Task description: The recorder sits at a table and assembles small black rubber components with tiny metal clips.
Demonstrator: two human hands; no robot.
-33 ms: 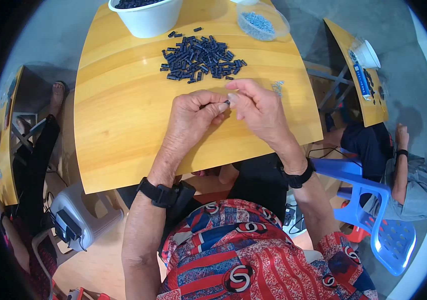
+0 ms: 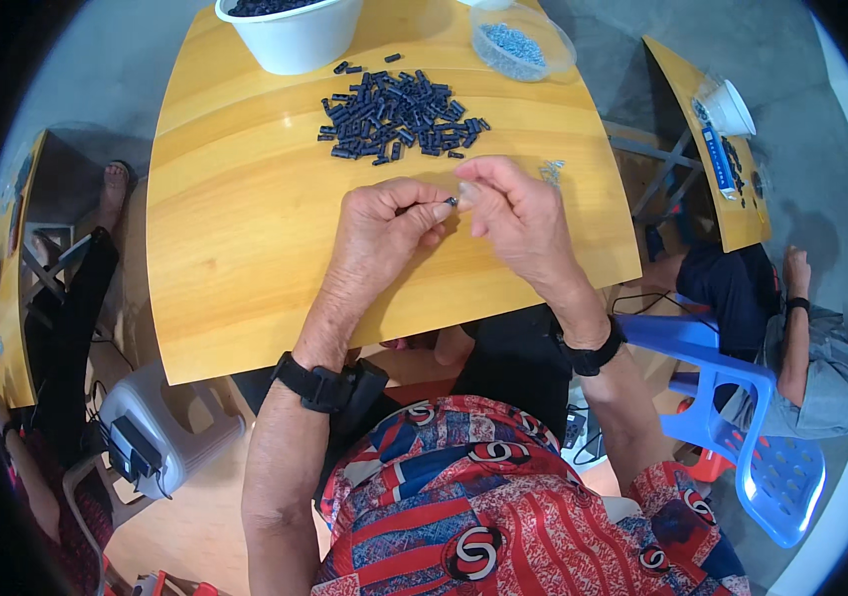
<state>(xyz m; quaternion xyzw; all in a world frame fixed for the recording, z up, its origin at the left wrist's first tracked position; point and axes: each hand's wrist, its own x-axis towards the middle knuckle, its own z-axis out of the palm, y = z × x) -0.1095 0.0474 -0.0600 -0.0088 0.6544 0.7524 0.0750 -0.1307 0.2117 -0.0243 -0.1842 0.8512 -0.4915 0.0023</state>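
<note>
While the left hand (image 2: 384, 223) clamps a small black part (image 2: 452, 202), the right hand (image 2: 523, 214) stands just beside its tip

Mostly hidden, the part pokes out rightward from the left fingers, its long axis apparently crosswise. Right thumb and forefinger are drawn close; whether they grip anything cannot be told. Under the fingers: a yellow wooden table (image 2: 245, 248). Beyond them: a pile of black parts (image 2: 399, 114). Right of them: loose silvery bits (image 2: 551, 174) nearby, a blue chair (image 2: 692, 338) well apart.

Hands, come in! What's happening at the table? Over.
Left hand pinching small black piece. Right hand close to its exposed end, grip unclear. Pile of black pieces beyond both hands, not between.
</note>
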